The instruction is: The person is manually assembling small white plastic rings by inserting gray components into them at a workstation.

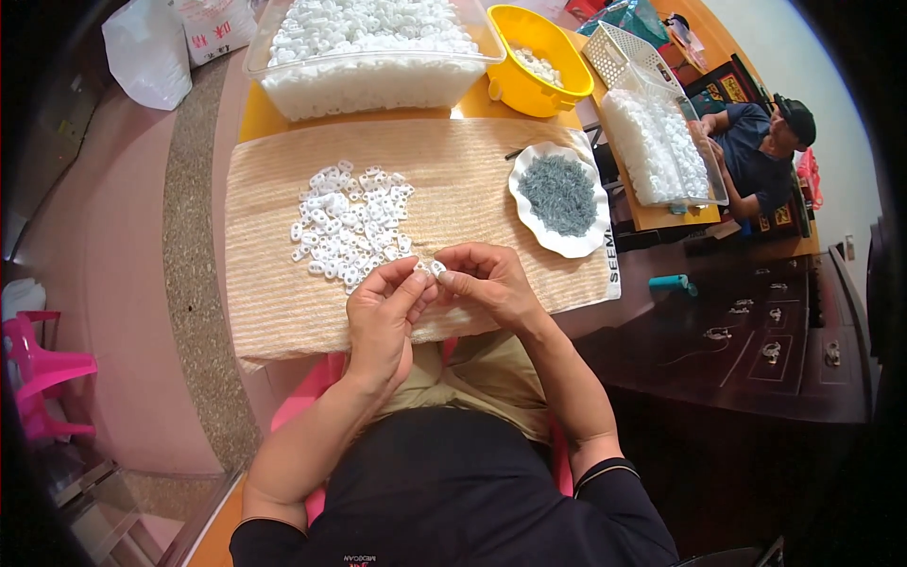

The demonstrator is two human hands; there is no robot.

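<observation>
My left hand (383, 317) and my right hand (489, 283) meet over the near part of the striped cloth (274, 302), fingertips almost touching. Pinched in my right fingers is a small white plastic piece (437, 268) with holes. The thumb and forefinger of my left hand are closed on something tiny right beside it, too small to make out. Just beyond my left hand lies a loose pile of similar white plastic pieces (351, 225). A white scalloped plate (525, 225), heaped with small grey translucent pieces (559, 194), sits to the right of my hands.
A clear tub (378, 85) full of white pieces stands at the back, beside a yellow basin (529, 90). Farther right, a person (756, 151) sits by another filled clear bin (657, 151). Dark cabinetry (746, 331) flanks the right; a pink stool (47, 364) stands left.
</observation>
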